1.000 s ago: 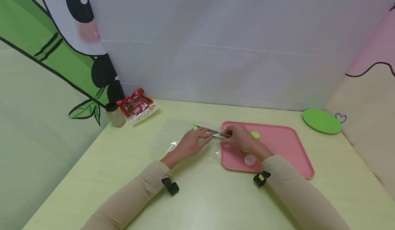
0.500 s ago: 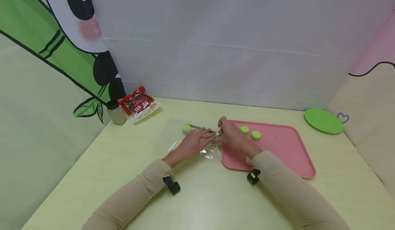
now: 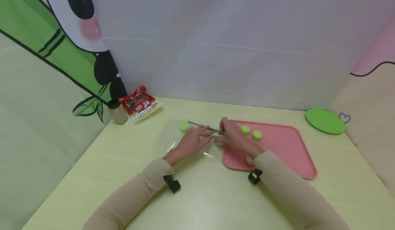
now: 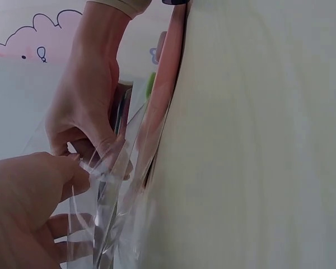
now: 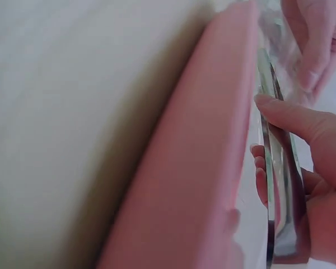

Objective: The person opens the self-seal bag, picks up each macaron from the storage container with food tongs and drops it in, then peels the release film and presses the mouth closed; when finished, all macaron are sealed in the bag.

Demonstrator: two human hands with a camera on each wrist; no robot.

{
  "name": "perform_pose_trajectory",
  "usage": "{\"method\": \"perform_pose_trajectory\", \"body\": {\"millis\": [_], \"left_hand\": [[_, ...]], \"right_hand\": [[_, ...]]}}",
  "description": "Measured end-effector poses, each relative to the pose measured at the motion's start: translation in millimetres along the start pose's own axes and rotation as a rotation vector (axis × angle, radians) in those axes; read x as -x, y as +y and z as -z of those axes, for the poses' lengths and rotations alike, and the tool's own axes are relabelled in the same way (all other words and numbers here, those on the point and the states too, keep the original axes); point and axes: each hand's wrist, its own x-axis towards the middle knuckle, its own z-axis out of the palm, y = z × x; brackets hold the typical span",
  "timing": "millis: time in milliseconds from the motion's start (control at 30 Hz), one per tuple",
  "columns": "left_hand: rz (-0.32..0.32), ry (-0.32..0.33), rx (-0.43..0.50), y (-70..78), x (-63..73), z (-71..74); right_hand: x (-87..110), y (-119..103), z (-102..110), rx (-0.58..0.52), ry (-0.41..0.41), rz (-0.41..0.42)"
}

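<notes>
My right hand point(image 3: 232, 135) grips metal tongs point(image 5: 283, 190), thumb along one arm and fingers under the other. The tongs reach leftward into a clear plastic bag point(image 3: 166, 137) lying on the table. At their tips, inside the bag's outline, sits a round light-green macaron-like piece point(image 3: 184, 127). My left hand point(image 3: 192, 141) holds the bag near its mouth; in the left wrist view its thumb point(image 4: 73, 174) is on one side of the film and the other fingers show through it. Two more green pieces point(image 3: 251, 132) rest on the pink tray point(image 3: 284, 151) beside my right hand.
A pale pink round piece point(image 3: 250, 160) on the tray is partly covered by the right sleeve. At the back left stand a dark-lidded jar point(image 3: 118, 114) and a red snack pouch point(image 3: 140, 103). A green plate point(image 3: 325, 121) lies at the far right.
My right hand and the tongs have moved left, taking the green piece deeper into the bag. The tong tips now stand slightly apart from it. My left hand has barely moved.
</notes>
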Motion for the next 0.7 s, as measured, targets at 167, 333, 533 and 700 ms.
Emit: {"method": "perform_pose_trajectory", "body": {"millis": [167, 333, 533, 700], "left_hand": [[0.033, 0.008, -0.024, -0.6, -1.1, 2.6], [0.004, -0.001, -0.046, -3.2, -3.6, 2.6], [0.001, -0.048, -0.103, -4.1, -6.3, 4.1], [-0.029, -0.093, -0.098, -3.5, -7.0, 6.5]], "right_hand": [[8.9, 1.0, 9.9, -0.03, -0.004, 0.004], [15.9, 5.3, 14.7, -0.052, -0.026, -0.005], [24.4, 4.5, 23.7, -0.027, -0.043, -0.005], [31.0, 2.4, 32.7, -0.018, -0.064, 0.01]]}}
